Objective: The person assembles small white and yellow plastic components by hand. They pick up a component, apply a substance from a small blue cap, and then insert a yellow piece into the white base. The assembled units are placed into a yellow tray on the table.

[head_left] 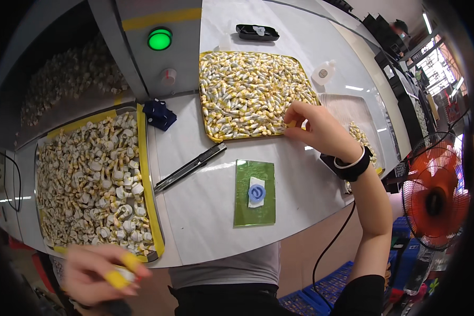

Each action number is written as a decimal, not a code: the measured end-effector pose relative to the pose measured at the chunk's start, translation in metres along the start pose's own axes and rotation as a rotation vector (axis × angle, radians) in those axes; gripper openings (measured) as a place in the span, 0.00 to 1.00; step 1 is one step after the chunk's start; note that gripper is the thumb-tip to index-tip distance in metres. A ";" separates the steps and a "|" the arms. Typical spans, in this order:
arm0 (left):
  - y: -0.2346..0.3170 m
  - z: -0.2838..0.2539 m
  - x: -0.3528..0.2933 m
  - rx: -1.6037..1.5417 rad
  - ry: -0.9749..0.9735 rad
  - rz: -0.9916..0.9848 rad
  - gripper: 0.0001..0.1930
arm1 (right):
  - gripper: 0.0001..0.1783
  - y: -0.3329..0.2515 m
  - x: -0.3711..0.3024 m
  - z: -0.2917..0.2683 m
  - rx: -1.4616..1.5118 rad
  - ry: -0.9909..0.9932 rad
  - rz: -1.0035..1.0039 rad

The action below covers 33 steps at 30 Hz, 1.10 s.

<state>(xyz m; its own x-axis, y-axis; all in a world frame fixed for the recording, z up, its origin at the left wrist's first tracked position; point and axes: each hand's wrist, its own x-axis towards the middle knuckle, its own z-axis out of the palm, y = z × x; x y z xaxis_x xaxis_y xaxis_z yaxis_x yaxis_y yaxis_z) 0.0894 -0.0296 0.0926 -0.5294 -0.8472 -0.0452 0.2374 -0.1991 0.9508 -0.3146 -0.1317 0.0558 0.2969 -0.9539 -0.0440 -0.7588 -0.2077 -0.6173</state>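
The left grip (97, 274) holds a small, blurred white piece (124, 273). The right grip (318, 129), narrow, overlaps small white-and-yellow conical pieces (247, 89); whether it holds one is unclear.

Black sleeve (361, 297) sits at five o'clock; black wristband (353, 171) and pale bracelet (358, 159) at three; yellow finger covers (117, 279) at seven.

Smooth small pieces (253, 95), glossy green plate (241, 213), shiny tabletop (205, 210), blue cloth (159, 115).

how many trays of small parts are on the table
3: the left tray, above the left hand; the middle tray, fullest in the centre; and the right tray, partly hidden behind the right forearm.
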 end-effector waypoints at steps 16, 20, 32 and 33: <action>-0.117 0.053 0.025 -0.877 -0.240 -0.311 0.20 | 0.09 -0.050 -0.046 0.013 0.074 0.059 -0.178; -0.103 0.063 0.034 -0.765 -0.112 -0.364 0.19 | 0.09 -0.064 -0.062 0.044 -0.085 0.017 -0.281; -0.112 0.063 0.031 -0.782 -0.024 -0.298 0.22 | 0.11 -0.063 -0.057 0.055 -0.310 -0.032 -0.401; -0.111 0.063 0.031 -0.777 -0.011 -0.310 0.22 | 0.11 -0.063 -0.057 0.056 -0.314 -0.031 -0.407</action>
<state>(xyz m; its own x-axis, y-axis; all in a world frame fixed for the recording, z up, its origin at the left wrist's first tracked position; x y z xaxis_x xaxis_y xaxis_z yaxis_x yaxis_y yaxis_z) -0.0051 -0.0029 0.0047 -0.6698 -0.6944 -0.2629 0.5720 -0.7083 0.4136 -0.2515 -0.0522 0.0533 0.6178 -0.7764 0.1246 -0.7142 -0.6204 -0.3242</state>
